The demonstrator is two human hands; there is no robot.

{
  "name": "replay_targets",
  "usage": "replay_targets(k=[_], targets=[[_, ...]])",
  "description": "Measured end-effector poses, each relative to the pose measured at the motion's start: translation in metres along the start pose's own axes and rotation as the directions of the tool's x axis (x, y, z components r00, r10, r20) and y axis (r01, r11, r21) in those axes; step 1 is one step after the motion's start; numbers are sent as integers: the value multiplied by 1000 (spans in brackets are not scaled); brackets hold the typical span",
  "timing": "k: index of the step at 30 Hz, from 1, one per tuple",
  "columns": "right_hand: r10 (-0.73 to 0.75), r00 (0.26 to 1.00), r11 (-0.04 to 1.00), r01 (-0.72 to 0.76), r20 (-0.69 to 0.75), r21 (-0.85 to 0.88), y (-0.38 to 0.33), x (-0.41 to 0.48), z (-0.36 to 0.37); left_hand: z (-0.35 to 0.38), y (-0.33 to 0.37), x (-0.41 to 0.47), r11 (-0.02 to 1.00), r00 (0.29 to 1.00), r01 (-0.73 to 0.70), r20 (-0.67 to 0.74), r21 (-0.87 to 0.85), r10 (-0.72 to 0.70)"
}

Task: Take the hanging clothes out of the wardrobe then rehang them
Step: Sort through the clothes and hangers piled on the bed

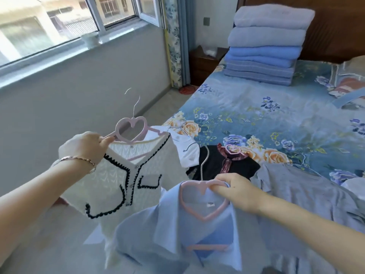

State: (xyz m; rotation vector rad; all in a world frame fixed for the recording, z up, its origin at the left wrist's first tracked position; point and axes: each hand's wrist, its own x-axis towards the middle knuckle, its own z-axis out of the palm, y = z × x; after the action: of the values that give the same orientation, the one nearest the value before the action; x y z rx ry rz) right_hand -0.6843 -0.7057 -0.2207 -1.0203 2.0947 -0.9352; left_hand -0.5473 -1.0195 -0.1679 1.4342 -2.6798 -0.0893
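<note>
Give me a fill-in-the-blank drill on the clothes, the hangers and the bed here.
1. The left hand grips the hanger of the white cardigan, which is trimmed in ____.
2. The shirt on the hanger in the right hand is light ____.
3. The top of each pink hanger is shaped like a ____.
4. The folded stack rests on the ____.
Missing words: black; blue; heart; bed.

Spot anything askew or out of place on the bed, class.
Yes: a black garment lies rumpled on the bed with its pink hanger inside, and a grey garment is heaped beside it.
</note>
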Motion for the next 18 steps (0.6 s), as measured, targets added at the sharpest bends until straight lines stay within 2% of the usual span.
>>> replay_targets(k=[5, 7, 14, 18], targets=[[37, 977, 999, -38, -212, 0, 9, 25, -2, 27, -20, 11, 992, 999, 10, 44, -128, -4], [89, 950, 996, -95, -299, -5, 27, 36, -11, 43, -19, 12, 985, 999, 3, 51, -173, 6], [187, 784, 982, -158, -591, 102, 101, 88, -52, 85, 15, 42, 977, 1000, -16, 5, -210, 18], [281, 717, 958, -252, -638, 139, 170, 149, -82, 119, 52, 73, 980, 1000, 21, 10, -198, -19]])
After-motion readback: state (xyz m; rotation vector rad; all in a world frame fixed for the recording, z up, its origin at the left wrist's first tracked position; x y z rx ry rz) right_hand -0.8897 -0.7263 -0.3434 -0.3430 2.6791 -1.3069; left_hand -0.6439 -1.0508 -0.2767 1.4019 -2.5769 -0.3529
